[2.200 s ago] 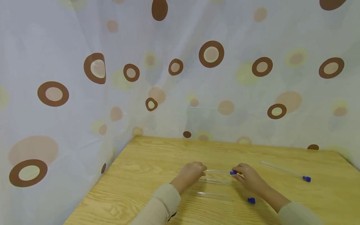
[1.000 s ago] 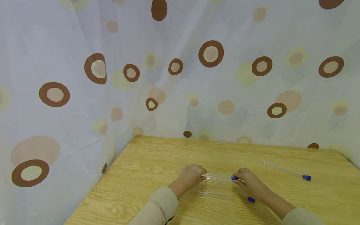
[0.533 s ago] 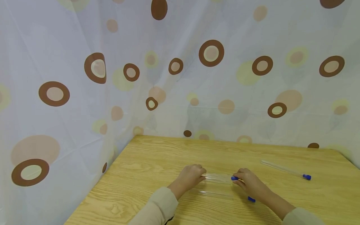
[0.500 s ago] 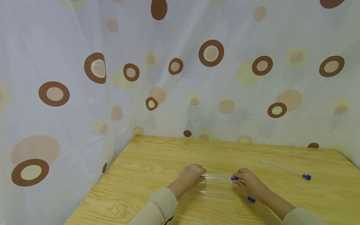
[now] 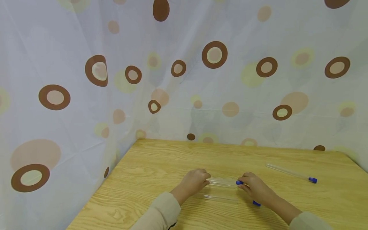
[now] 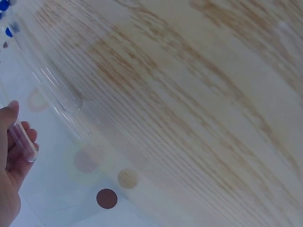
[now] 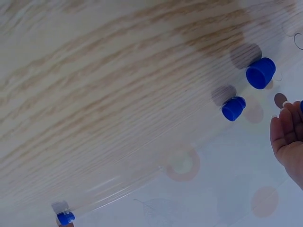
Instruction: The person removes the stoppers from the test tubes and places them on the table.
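My left hand (image 5: 193, 182) grips a clear test tube (image 6: 23, 142) near its rounded end, the tube pointing right. Opposite, my right hand (image 5: 254, 185) pinches a blue cap (image 5: 239, 182) at the tube's mouth; whether the cap sits on the tube cannot be told. Below the held tube, another clear test tube (image 6: 61, 90) lies on the table, overlapping it in the head view. Nearer the person lies one more clear test tube (image 5: 219, 198). A loose blue cap (image 5: 256, 203) rests under the right forearm, and the right wrist view has a second loose blue cap (image 7: 233, 109).
A capped test tube (image 5: 290, 173) lies farther right, its blue cap toward the right. The wooden table (image 5: 138, 179) is bounded at the back and left by a dotted curtain (image 5: 178, 121).
Both hands have come slightly down and nearer the person, bringing the held tube and cap over the tube on the table. In the last half second, hardly anything moved.
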The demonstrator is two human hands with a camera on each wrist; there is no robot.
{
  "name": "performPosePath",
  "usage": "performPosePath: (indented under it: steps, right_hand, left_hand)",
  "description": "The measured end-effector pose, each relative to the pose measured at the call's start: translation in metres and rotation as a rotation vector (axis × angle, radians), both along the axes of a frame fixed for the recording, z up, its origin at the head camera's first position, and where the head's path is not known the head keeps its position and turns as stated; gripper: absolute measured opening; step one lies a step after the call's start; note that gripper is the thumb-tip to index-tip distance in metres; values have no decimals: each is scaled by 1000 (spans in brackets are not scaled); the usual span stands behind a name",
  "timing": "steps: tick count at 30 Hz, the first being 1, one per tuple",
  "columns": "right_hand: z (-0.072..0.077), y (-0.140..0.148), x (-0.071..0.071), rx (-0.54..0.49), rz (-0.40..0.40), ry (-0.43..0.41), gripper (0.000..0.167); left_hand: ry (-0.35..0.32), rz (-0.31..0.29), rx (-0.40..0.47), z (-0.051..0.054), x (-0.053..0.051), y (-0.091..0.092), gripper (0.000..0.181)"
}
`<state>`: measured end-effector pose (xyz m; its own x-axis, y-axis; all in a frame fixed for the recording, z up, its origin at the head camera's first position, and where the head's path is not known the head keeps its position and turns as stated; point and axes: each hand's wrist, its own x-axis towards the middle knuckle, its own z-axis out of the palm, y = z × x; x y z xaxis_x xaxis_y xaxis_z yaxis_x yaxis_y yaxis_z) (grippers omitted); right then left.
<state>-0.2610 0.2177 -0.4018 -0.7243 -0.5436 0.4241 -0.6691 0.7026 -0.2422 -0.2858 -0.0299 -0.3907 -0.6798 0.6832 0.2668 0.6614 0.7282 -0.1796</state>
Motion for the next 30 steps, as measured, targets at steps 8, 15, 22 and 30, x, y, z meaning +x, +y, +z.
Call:
performPosePath:
  steps: [8,15,22,30]
  right_hand:
    - [-5,3,-1,-5,9,16,8]
    - [-4,4,1,-5,8,-5,9]
    - [-2,4,6,7,-3,-24,11]
    - [0,4,9,4,5,-53,10]
  left_hand:
    - [29,-11,18,-1,1,-1,16]
    - [54,-35,27,-3,1,-2,15]
    - [82,-64,47,-6,3,-3,15]
    - [75,-62,52,-5,6,-3,15]
